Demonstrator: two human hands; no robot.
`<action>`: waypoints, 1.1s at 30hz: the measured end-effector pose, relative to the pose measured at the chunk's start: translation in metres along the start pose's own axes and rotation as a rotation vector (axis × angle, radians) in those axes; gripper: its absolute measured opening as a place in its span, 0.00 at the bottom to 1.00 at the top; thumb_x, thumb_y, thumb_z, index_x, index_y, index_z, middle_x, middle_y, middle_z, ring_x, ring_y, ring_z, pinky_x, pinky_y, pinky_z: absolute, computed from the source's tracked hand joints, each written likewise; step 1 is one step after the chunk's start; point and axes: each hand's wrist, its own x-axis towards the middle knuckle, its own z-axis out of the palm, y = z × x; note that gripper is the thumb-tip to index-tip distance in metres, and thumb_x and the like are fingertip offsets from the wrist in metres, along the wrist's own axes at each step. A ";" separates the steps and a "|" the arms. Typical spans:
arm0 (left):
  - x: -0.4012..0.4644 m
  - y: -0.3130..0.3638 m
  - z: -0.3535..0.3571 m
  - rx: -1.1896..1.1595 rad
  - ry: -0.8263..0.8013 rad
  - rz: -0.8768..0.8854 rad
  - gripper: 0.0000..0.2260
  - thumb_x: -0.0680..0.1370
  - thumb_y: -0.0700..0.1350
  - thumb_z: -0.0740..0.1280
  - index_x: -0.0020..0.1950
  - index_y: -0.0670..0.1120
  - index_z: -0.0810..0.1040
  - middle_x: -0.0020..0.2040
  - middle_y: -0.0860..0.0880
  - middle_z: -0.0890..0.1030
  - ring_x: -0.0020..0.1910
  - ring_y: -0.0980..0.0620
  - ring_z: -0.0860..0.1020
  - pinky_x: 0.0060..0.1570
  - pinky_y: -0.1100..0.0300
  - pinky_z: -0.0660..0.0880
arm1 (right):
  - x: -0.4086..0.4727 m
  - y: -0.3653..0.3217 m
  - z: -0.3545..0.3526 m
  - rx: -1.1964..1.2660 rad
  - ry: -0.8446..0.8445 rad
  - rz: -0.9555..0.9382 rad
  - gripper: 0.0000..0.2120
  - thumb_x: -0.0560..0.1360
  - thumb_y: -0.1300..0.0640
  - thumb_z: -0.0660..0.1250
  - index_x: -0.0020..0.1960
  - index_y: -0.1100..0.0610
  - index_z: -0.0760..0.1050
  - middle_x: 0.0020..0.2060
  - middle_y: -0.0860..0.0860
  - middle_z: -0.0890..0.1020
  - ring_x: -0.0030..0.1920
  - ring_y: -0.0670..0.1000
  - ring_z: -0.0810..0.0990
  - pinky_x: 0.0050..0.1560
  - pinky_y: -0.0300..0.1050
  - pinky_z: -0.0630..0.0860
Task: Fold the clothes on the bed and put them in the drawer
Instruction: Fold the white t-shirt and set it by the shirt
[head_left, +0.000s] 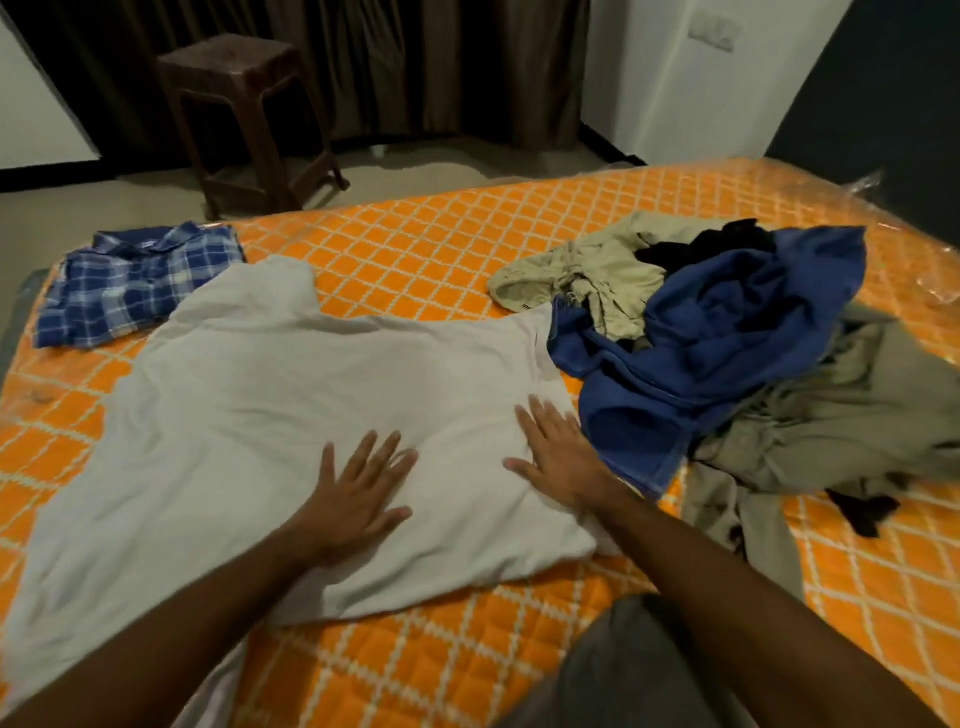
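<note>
We are smoothing a white T-shirt (291, 395) spread on the bed (447, 244). Our left hand (358, 493) and right hand (558, 457) both lie flat on it, fingers straight, holding nothing. We think the next move is to fold a side over. A folded blue plaid shirt (135, 283) sits by the bed's far left edge. A heap with a blue garment (727, 332) touches the T-shirt's right side, so there is more room on the left.

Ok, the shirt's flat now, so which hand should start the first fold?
The right hand, probably. It lies flat by the white shirt's right edge, next to the blue garment, so it can lift that edge over. The left hand rests mid-shirt and can pin it.
</note>
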 end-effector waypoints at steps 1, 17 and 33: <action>-0.010 0.003 0.003 0.000 0.007 -0.016 0.33 0.76 0.71 0.32 0.79 0.60 0.32 0.79 0.54 0.30 0.78 0.48 0.30 0.71 0.31 0.38 | -0.010 0.006 0.001 0.020 0.014 0.082 0.40 0.79 0.30 0.48 0.83 0.48 0.40 0.81 0.53 0.39 0.81 0.56 0.41 0.80 0.57 0.44; -0.114 0.021 -0.052 0.341 -0.203 -0.020 0.42 0.70 0.79 0.53 0.73 0.50 0.60 0.69 0.50 0.65 0.63 0.47 0.69 0.53 0.50 0.72 | -0.083 -0.029 -0.044 -0.444 0.156 0.061 0.17 0.79 0.53 0.63 0.66 0.55 0.69 0.66 0.56 0.67 0.62 0.60 0.67 0.61 0.56 0.64; -0.211 -0.018 -0.040 0.131 -0.467 -0.267 0.15 0.84 0.34 0.55 0.54 0.26 0.78 0.56 0.39 0.82 0.48 0.62 0.82 0.59 0.56 0.70 | -0.106 -0.051 -0.028 -0.283 -0.347 -0.270 0.17 0.74 0.64 0.66 0.37 0.48 0.62 0.45 0.50 0.66 0.44 0.55 0.68 0.34 0.42 0.61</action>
